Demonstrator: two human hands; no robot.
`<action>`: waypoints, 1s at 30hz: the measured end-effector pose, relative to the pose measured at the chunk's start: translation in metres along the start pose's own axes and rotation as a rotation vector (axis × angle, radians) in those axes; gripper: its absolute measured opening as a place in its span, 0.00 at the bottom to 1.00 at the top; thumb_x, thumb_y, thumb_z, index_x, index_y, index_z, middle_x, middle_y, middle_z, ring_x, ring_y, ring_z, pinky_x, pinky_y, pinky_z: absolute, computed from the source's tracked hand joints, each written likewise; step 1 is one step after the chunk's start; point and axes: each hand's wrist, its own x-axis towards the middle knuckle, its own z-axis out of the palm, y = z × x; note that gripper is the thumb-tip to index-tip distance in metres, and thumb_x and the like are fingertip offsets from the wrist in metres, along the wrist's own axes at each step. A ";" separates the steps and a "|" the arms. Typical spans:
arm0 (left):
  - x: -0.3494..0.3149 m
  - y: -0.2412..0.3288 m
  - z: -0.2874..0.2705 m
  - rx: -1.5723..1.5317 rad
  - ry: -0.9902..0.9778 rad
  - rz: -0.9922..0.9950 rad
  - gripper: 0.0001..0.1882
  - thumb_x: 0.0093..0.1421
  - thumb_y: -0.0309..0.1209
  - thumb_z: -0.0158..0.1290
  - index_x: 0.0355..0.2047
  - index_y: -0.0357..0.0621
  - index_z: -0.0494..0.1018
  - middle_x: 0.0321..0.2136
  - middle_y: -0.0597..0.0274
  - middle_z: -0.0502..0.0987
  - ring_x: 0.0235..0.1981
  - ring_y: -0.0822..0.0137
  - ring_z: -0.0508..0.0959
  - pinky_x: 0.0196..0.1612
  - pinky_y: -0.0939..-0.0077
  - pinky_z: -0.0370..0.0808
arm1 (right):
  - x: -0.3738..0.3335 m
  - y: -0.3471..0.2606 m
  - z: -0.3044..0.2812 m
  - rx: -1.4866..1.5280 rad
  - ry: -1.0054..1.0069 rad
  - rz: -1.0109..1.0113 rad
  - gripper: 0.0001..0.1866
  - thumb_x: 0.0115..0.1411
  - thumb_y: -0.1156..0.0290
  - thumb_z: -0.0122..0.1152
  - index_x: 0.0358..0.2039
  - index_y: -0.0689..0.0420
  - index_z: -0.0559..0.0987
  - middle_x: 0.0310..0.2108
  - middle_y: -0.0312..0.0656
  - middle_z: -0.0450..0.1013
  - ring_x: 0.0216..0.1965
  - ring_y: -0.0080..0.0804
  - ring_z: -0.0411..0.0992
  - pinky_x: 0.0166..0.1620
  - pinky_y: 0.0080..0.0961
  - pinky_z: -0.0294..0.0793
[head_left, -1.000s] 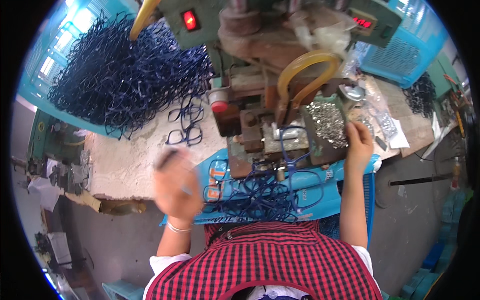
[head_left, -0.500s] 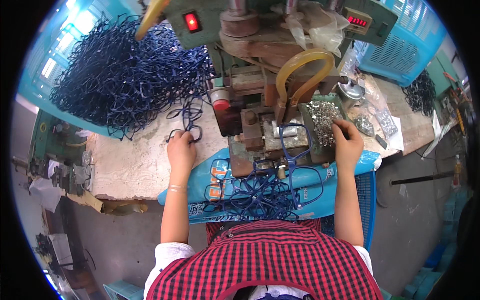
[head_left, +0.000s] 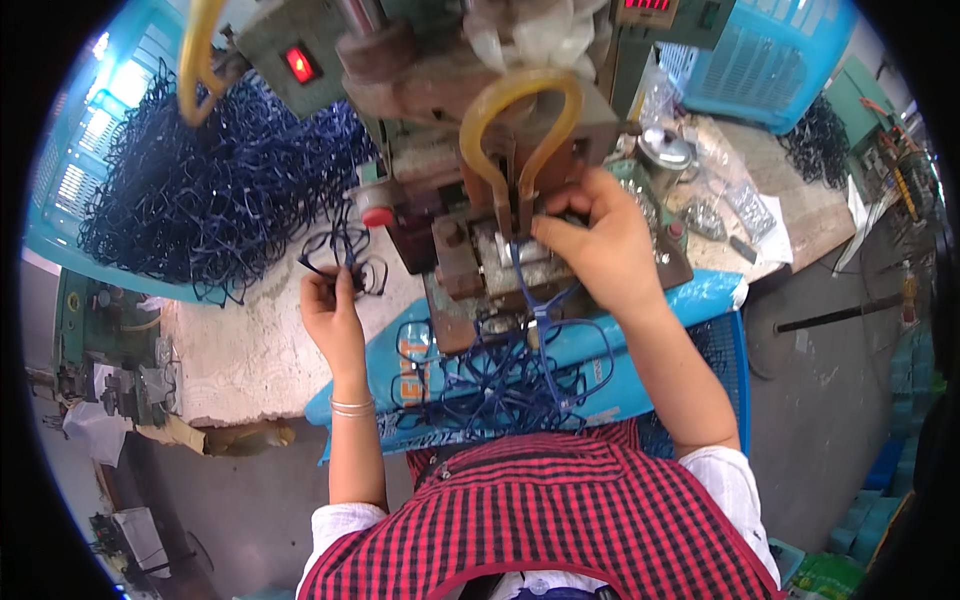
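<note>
- Eyeglass frame (head_left: 541, 311), blue, at view centre: its upper end lies at the metal fixture (head_left: 500, 278), apparently for support, below and left of the right hand (head_left: 612, 245).
- Right grip: narrow, beside the yellow hose (head_left: 572, 100) (whether it holds anything, I cannot tell).
- Left hand (head_left: 335, 318), left of centre, pinches a second frame (head_left: 318, 267), presumably to steady it.

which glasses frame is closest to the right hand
The blue frame with its far end at the looped yellow tube; others lie heaped or by the left hand.

Bright light — glare at the left basket (head_left: 60, 238) — edges bowing toward black corners.
</note>
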 end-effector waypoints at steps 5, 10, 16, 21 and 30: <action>0.003 0.112 0.039 -0.529 -0.173 0.378 0.06 0.67 0.18 0.48 0.44 0.34 0.66 0.37 0.46 0.77 0.41 0.61 0.81 0.47 0.55 0.82 | 0.001 -0.003 0.005 0.104 -0.062 0.010 0.28 0.53 0.85 0.64 0.56 0.65 0.69 0.31 0.35 0.76 0.38 0.21 0.74 0.42 0.18 0.72; 0.019 0.145 0.074 -0.406 -0.238 0.455 0.09 0.63 0.17 0.52 0.41 0.34 0.66 0.38 0.46 0.79 0.40 0.58 0.82 0.46 0.65 0.81 | -0.010 -0.013 0.018 0.344 -0.017 0.125 0.28 0.54 0.87 0.62 0.56 0.66 0.68 0.33 0.37 0.77 0.41 0.22 0.75 0.46 0.18 0.73; -0.016 0.142 0.067 -0.050 -0.464 0.666 0.09 0.57 0.12 0.50 0.29 0.40 0.68 0.29 0.51 0.79 0.32 0.57 0.83 0.38 0.62 0.82 | -0.025 -0.011 -0.011 0.090 -0.060 -0.070 0.23 0.57 0.82 0.61 0.55 0.65 0.73 0.51 0.46 0.76 0.54 0.33 0.73 0.58 0.27 0.68; -0.026 0.126 0.094 0.205 -0.653 1.234 0.12 0.46 0.25 0.62 0.32 0.45 0.76 0.42 0.58 0.82 0.23 0.70 0.73 0.27 0.78 0.74 | -0.011 0.087 -0.070 -1.084 0.285 -0.223 0.13 0.51 0.70 0.69 0.39 0.55 0.85 0.51 0.57 0.74 0.59 0.56 0.68 0.60 0.45 0.68; -0.034 0.120 0.096 0.297 -0.709 1.266 0.10 0.47 0.25 0.61 0.32 0.44 0.75 0.43 0.58 0.81 0.35 0.64 0.82 0.41 0.69 0.84 | 0.022 0.101 -0.051 -1.017 0.377 -0.406 0.05 0.50 0.68 0.68 0.28 0.52 0.83 0.38 0.42 0.76 0.47 0.46 0.73 0.43 0.44 0.73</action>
